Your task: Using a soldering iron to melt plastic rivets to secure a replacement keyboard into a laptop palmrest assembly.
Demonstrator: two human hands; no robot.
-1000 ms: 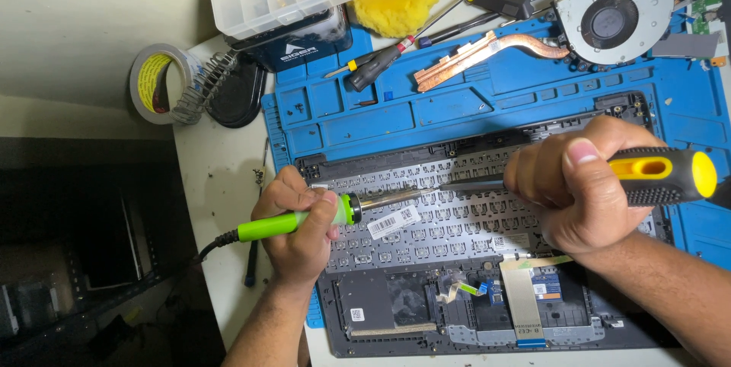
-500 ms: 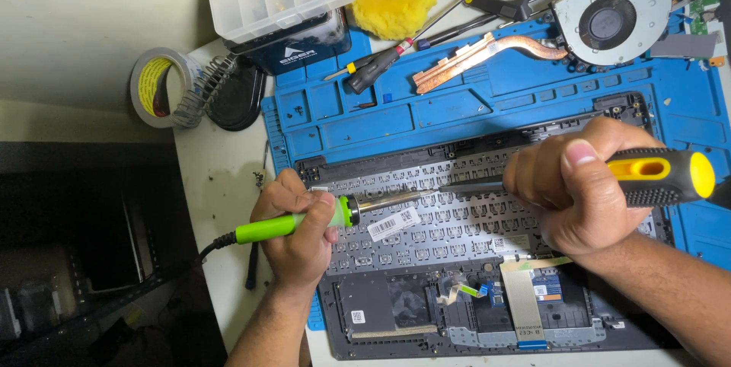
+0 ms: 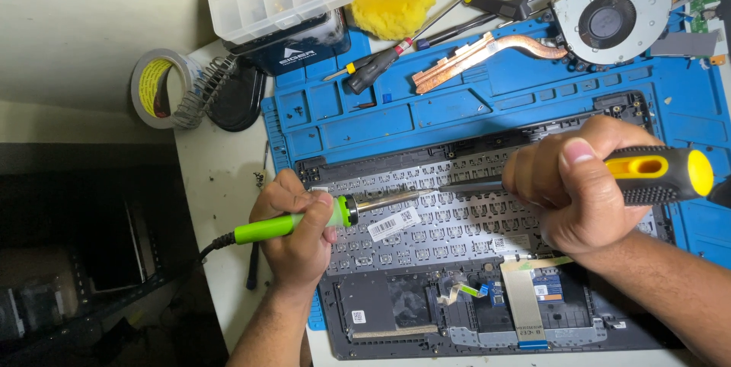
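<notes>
The blue mat (image 3: 487, 119) carries the opened laptop base (image 3: 487, 260), with the back of its keyboard (image 3: 426, 207) facing up. The right hand (image 3: 579, 192) is clenched around the yellow-black screwdriver (image 3: 659, 175); the left hand (image 3: 297, 234) grasps the green soldering iron (image 3: 297, 222). Both tips meet near the middle of the keyboard. I think it is best to keep the hot tip only on the one spot and to lever softly. The exact contact point is hard to see, and the screwdriver's shaft is mostly hidden in the fist

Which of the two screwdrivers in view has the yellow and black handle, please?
The screwdriver gripped in the right hand over the laptop's keyboard back. The other screwdriver lies unheld on the blue mat, with a dark handle.
</notes>
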